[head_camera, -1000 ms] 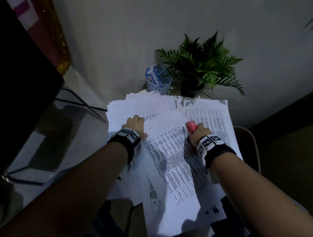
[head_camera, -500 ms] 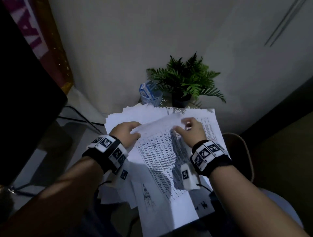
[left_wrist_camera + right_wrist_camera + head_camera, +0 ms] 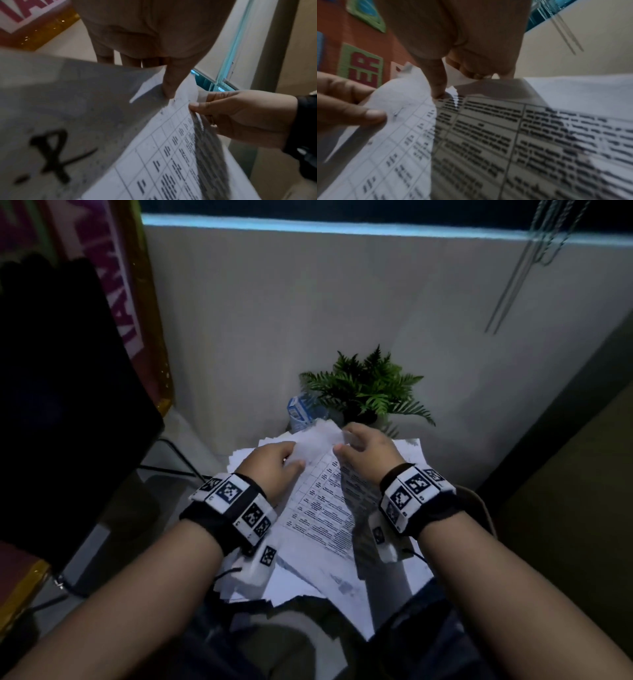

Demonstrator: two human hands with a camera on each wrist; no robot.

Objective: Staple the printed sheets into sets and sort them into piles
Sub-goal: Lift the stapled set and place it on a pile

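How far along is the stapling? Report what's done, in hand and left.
Done: a staple shows in the corner of the printed set, beside the left hand.
In hand: both hands hold that set up by its top edge, the right hand lifting a page.
Left: loose sheets lie spread underneath, not in separate piles.

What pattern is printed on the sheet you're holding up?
A black grid table with rows of text on the white sheet, pinched by both hands; clearest in the right wrist view.
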